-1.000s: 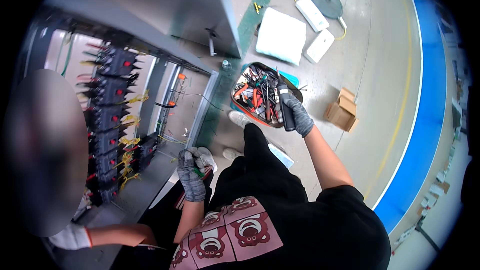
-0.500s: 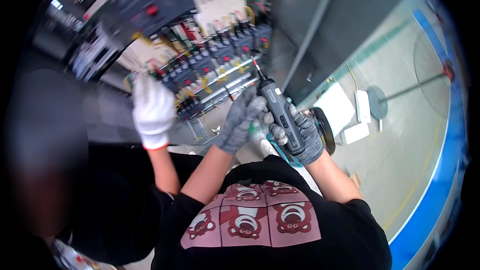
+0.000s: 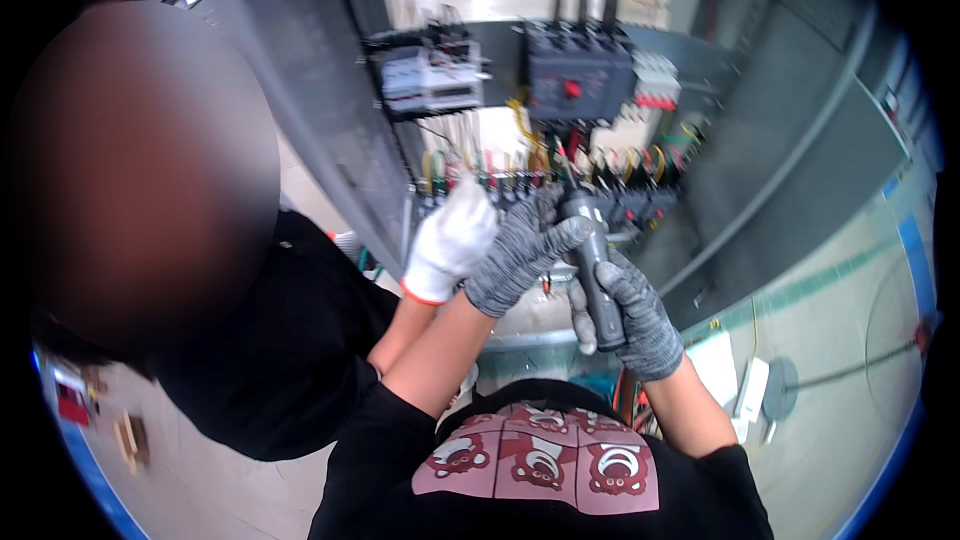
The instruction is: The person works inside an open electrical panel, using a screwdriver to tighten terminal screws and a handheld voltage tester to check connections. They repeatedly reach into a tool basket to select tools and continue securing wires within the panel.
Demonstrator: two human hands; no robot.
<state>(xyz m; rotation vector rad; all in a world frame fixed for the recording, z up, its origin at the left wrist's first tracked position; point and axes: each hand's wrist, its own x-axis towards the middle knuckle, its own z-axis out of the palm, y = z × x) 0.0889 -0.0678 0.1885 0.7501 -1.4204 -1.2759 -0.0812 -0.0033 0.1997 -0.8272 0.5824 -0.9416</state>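
A grey and black electric screwdriver (image 3: 600, 285) points away from me, its front end up against the row of breakers and wires. My right hand (image 3: 645, 315), in a grey knit glove, is wrapped round its handle. Beside the tool's front part is my left hand (image 3: 515, 255), gloved alike. Its thumb lies against the tool body and its fingers are bent near the nose; the fingertips blur into the wiring. The bit's tip is hard to make out. Small dark breakers (image 3: 630, 205) with coloured wires run across the cabinet just ahead.
Close on my left, a co-worker's white-gloved hand (image 3: 455, 240) reaches into the same breaker row. Above sits a large dark breaker (image 3: 580, 80) with a red knob, between white modules (image 3: 435, 80) and a smaller white breaker (image 3: 656, 80). Grey cabinet panels (image 3: 790, 155) stand either side.
My view has turned to face the cabinet more squarely. The screwdriver and both my hands have moved up to the breaker row. The co-worker's white-gloved hand is now beside my left hand.
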